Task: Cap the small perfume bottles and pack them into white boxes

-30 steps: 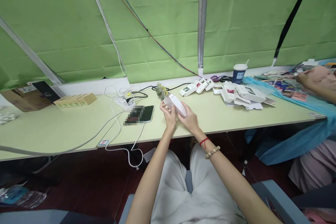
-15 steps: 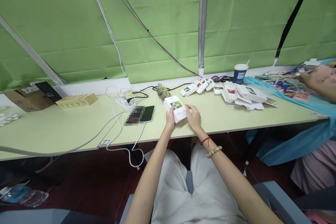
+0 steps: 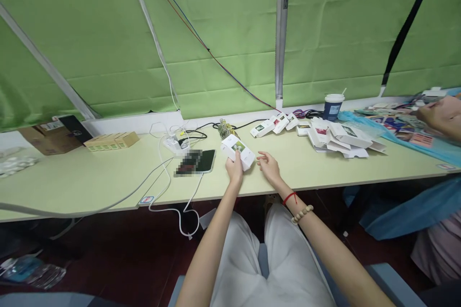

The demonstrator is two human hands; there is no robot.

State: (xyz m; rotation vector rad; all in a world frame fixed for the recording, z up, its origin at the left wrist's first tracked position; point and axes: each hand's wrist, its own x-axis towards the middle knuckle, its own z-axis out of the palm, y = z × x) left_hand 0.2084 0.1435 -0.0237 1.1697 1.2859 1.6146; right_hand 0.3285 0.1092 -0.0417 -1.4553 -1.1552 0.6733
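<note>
A small white carton [image 3: 246, 155] with a green-and-white picture on its face is gripped in my left hand [image 3: 235, 169], thumb over the front. It is held tilted above the table's near edge. Just right of it is my right hand [image 3: 269, 168], fingers apart and holding nothing; a narrow gap separates it from the carton. Beyond the carton lies a cluster of small glass bottles [image 3: 225, 129], partly hidden behind it. Several closed white cartons [image 3: 262, 127] lie farther back to the right, and a pile of flattened cartons [image 3: 347, 135] is right of those.
A paper cup [image 3: 332, 107] with a straw stands behind the pile. On the left are a tablet-like device [image 3: 207, 160], a power strip [image 3: 173, 145], loose white cables and a row of tan boxes [image 3: 111, 141]. Another person's hand [image 3: 441, 115] is over coloured packets at far right.
My right hand has drawn away from the carton to the right, its fingers spreading. My left hand keeps its hold, and the carton is tilted more. The camera view has shifted slightly.
</note>
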